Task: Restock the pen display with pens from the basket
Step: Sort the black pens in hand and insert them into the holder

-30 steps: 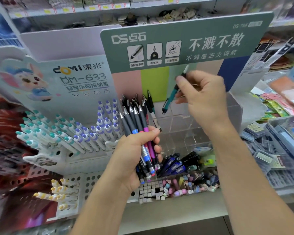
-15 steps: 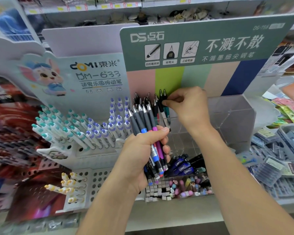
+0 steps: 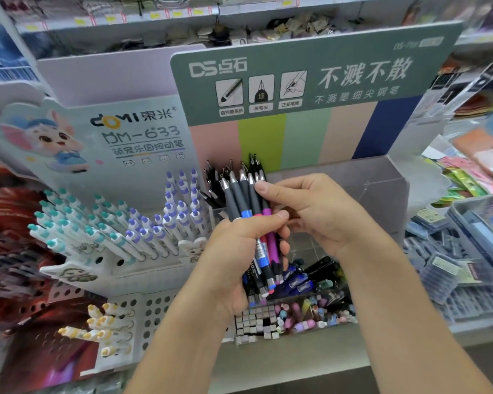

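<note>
Grey-gripped retractable pens [image 3: 246, 206], a mixed-colour bundle, stand tips-up in the curled left hand [image 3: 239, 251] before the clear acrylic pen display [image 3: 382, 194]; the right hand [image 3: 316, 211] pinches one pen's top.

We're in a stationery shop, no question. Shelves [image 3: 154, 21] run overhead with yellow price tags [image 3: 157, 15] clipped along their edges. A green branded header card [image 3: 310, 78] tops a clear pen display [image 3: 376, 194], and next to it a cartoon-mascot stand [image 3: 120, 143] bristles with rows of capped pens [image 3: 120, 223]. Packaged goods [image 3: 461, 177] crowd the racks on the right, and small erasers [image 3: 296, 317] fill a bin below.
</note>
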A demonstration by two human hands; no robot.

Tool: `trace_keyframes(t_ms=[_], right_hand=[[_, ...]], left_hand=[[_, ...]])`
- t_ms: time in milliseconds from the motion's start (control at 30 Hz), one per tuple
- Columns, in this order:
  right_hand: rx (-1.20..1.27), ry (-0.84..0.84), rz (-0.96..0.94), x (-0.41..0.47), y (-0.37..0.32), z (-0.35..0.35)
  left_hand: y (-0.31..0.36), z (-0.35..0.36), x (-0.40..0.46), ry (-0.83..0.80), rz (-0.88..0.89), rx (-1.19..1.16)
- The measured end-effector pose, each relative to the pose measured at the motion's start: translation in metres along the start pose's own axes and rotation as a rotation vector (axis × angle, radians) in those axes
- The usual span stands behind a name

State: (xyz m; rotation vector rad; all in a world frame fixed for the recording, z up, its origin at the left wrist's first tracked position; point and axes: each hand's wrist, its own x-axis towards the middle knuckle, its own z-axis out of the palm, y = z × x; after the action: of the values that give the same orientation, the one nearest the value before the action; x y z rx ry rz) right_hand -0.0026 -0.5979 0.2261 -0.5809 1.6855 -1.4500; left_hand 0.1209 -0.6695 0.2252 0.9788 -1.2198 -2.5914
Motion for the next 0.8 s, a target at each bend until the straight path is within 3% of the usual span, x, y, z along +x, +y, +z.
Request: trace_keyframes(t_ms=[167,300,367,533,667,800], right_hand=[[-0.084,0.220,-0.062,-0.002,0.003,-0.002],[0.282,0.389,-0.212,-0.002,-0.011,-0.014],[0.341,0.461,-0.349,0.001,-0.015,-0.026],[-0.147,0.545,-0.513,0.023,-0.012,-0.034],[-0.709,0.463,-0.554,0.045,0.001,-0.027],[-0.734,0.452,-0.496,0.053,0.009,-0.017]], left_hand=[[-0.002,0.006,0.000,0.002,-0.008,-0.072],[-0.002,0.007,-0.002,0.040,0.000,-0.115],[-0.002,0.004,-0.003,0.067,0.004,-0.122],[-0.001,-0.004,-0.004,0.066,0.010,-0.111],[-0.003,-0.007,-0.007,0.048,0.022,-0.115],[-0.005,-0.012,-0.010,0.045,0.038,-0.090]])
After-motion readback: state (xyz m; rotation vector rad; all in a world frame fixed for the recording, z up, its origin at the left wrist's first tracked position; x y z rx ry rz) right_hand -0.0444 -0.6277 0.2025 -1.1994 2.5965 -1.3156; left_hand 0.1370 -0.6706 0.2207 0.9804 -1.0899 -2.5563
